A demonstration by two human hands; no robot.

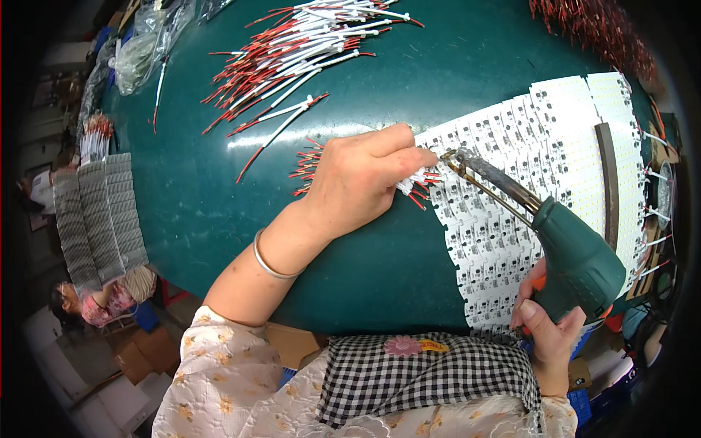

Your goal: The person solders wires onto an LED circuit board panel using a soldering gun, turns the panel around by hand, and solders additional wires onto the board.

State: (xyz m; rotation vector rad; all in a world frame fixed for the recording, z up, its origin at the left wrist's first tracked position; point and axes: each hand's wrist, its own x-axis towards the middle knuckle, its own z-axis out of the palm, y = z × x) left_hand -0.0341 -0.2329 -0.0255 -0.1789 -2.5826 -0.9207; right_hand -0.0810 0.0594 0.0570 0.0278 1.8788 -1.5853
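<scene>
My left hand [365, 171] is closed round a bunch of short white wires [307, 166] with red ends, which stick out on both sides of the fist. Its thumb and fingertips pinch close to the tip of a green soldering gun [580, 255]. That gun is gripped by the handle in my right hand [551, 332], its dark metal tip pointing up and left. Beneath the tip spread overlapping rows of white circuit boards [485, 241] with small dark parts. Whether the tip touches a wire or a board, I cannot tell. A dark bar [606, 182] lies across the boards at the right.
On the green table [219, 197], a loose pile of white and red wires [307, 55] lies at the far side. Dark red wires [595, 33] heap at the far right. Stacked grey strips [102, 219] and a clear plastic bag [139, 62] sit left. Another person [109, 303] is beyond.
</scene>
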